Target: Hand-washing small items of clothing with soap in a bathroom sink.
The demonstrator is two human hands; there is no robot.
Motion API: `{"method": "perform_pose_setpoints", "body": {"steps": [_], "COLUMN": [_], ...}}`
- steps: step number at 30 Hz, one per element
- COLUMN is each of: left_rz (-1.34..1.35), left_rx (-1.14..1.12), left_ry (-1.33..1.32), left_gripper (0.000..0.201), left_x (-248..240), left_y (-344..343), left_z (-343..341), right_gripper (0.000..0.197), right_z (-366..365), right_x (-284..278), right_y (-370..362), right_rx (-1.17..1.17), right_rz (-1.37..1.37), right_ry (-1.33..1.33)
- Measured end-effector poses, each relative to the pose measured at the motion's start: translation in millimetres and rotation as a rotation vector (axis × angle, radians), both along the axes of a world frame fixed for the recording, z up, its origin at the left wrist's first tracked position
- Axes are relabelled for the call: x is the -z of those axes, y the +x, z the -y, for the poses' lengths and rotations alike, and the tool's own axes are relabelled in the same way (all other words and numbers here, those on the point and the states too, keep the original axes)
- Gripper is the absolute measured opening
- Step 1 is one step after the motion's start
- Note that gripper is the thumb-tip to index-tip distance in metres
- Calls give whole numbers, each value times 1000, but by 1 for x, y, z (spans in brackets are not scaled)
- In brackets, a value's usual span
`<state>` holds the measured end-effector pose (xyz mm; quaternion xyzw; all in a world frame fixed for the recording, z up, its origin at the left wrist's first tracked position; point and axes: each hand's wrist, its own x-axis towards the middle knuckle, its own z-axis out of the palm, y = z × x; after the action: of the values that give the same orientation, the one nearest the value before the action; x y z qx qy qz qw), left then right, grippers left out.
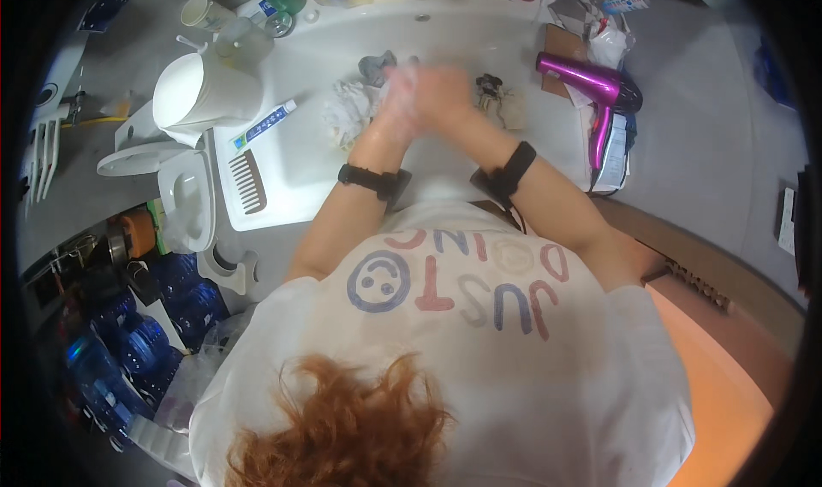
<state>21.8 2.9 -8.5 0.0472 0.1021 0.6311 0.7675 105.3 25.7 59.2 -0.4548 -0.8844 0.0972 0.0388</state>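
Observation:
Over the white sink basin (295, 59), my left hand (399, 102) and my right hand (442, 92) are pressed against each other, both blurred by motion. Their fingers look curled in, and a whitish patch shows between them; whether it is lather or cloth I cannot make out. A crumpled white cloth (347, 117) lies in the basin just left of my left hand. Beyond it sits a bunched grey cloth (375, 68). To the right of my right hand is a small beige cloth with a dark pattern (492, 97).
A brown wide-toothed comb (247, 183) and a toothpaste tube (264, 126) lie on the sink's left ledge, near a white bucket-like container (205, 93). On the right, a purple hair dryer (591, 85) rests by papers. Blue water bottles (141, 341) stand lower left.

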Motion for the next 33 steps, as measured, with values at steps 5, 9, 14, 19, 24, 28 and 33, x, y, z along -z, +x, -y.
{"method": "perform_pose_setpoints", "body": {"steps": [5, 9, 14, 19, 24, 28, 33], "left_rz": [-472, -592, -771, -1173, -1173, -469, -351], "left_rx": [8, -206, -244, 233, 1, -166, -85], "left_ry": [-380, -436, -453, -135, -304, -332, -471], "left_gripper": [38, 38, 32, 50, 30, 29, 29], "left_x": [-38, -45, -47, -39, -16, -48, -40], "left_y": [-21, -54, -51, -56, -46, -15, 13], "left_z": [-10, -14, -2, 10, 5, 1, 2], "right_gripper": [30, 34, 34, 35, 35, 36, 35], "right_z": [-57, -57, -50, -61, -56, -43, 9], "right_x": [34, 11, -2, 8, 3, 5, 6], "right_y": [54, 73, 80, 90, 92, 70, 25], "right_rx": [103, 71, 48, 193, 238, 296, -77], "right_rz": [-334, -686, -459, -1032, -1091, -1143, -391], "right_ry": [-43, -818, -732, -424, -434, -427, -62]}}
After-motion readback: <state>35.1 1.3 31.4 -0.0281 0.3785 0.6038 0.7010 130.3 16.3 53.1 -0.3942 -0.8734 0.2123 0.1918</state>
